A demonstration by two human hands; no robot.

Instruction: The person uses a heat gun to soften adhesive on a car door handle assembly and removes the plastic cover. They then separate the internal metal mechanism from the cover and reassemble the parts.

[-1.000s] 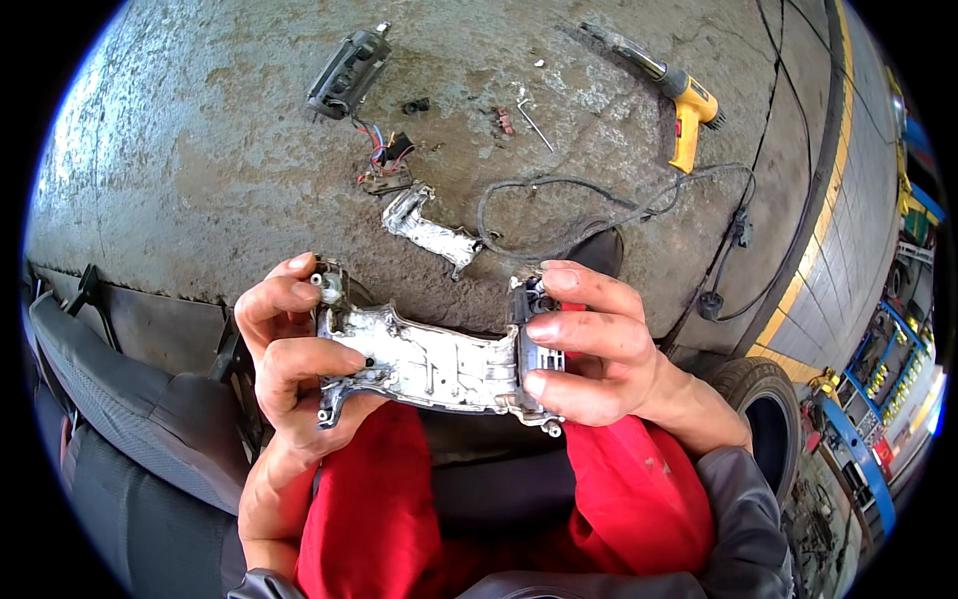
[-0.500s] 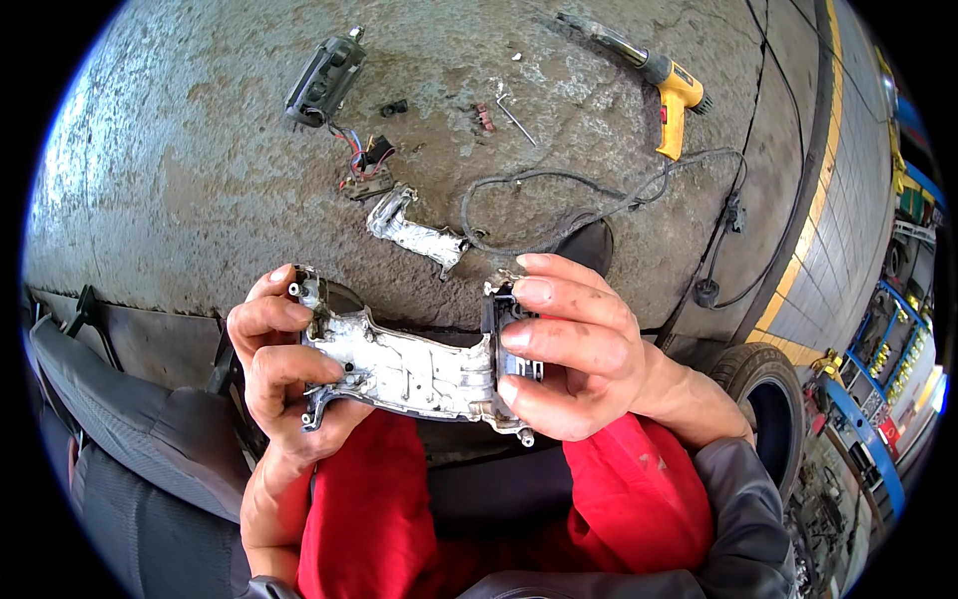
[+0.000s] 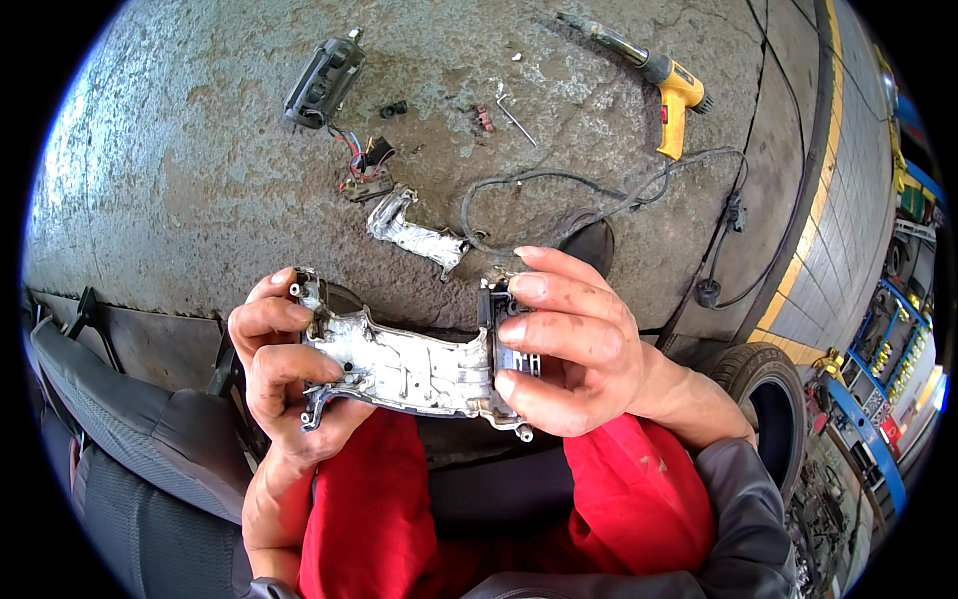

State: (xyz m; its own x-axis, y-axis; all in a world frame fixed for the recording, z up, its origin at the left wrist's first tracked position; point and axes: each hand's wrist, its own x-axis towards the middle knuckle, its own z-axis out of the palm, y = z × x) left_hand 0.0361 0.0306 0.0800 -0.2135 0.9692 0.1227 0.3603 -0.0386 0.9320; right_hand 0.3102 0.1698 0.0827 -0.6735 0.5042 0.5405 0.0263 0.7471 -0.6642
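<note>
A silvery, greasy metal housing half with ribs inside is held level above my lap. My left hand wraps round its left end, thumb underneath or hidden, fingers closed on the edge. At the other end my right hand grips the housing, its fingers bent over a dark rectangular part with pale metal bits. Whether that part is fixed to the housing I cannot tell. On the ground just beyond lies a similar silvery housing piece.
Farther off lie a dark device with coloured wires, small red pieces, a hex key and a yellow heat gun with a looping cable. A tyre stands at the right, a dark car seat at the left.
My right hand has shifted very slightly to the left and up, its fingers moving a little on the dark part. The left hand and the housing stay almost in place.
</note>
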